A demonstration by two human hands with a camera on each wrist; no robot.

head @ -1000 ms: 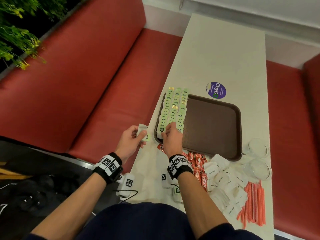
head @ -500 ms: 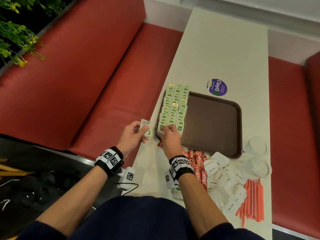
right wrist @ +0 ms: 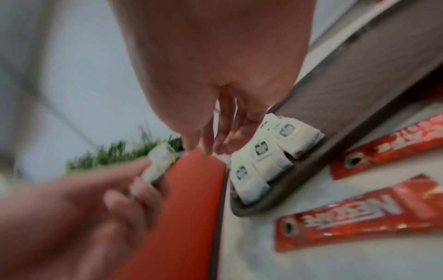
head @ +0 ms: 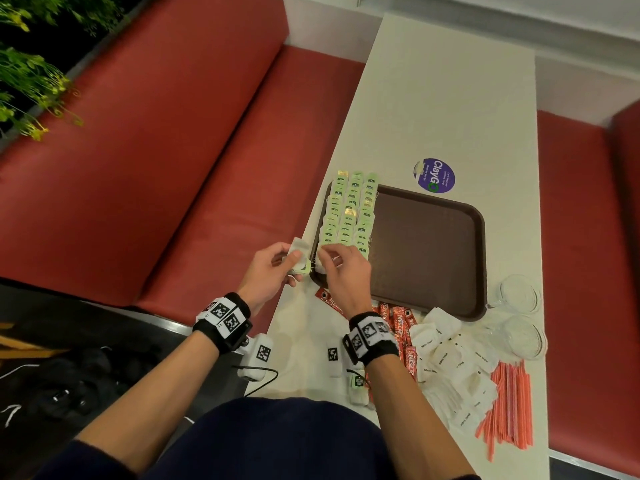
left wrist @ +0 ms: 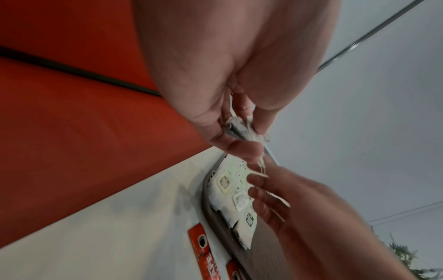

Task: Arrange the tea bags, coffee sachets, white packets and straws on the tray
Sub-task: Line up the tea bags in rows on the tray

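My left hand grips a small stack of tea bags just off the table's left edge; the left wrist view shows the tea bags pinched between thumb and fingers, strings dangling. My right hand reaches across the near-left corner of the brown tray, its fairly straight fingers touching those strings. Three rows of green-tagged tea bags line the tray's left side. Red coffee sachets, white packets and orange straws lie on the table in front of the tray.
Two clear glass cups stand right of the tray's near corner. A purple sticker lies beyond the tray. Red bench seats flank the narrow white table. One loose tea bag lies near my right wrist.
My right hand left the tea bag rows on the tray and moved left to the stack in my left hand. My left hand has come closer to the tray corner.
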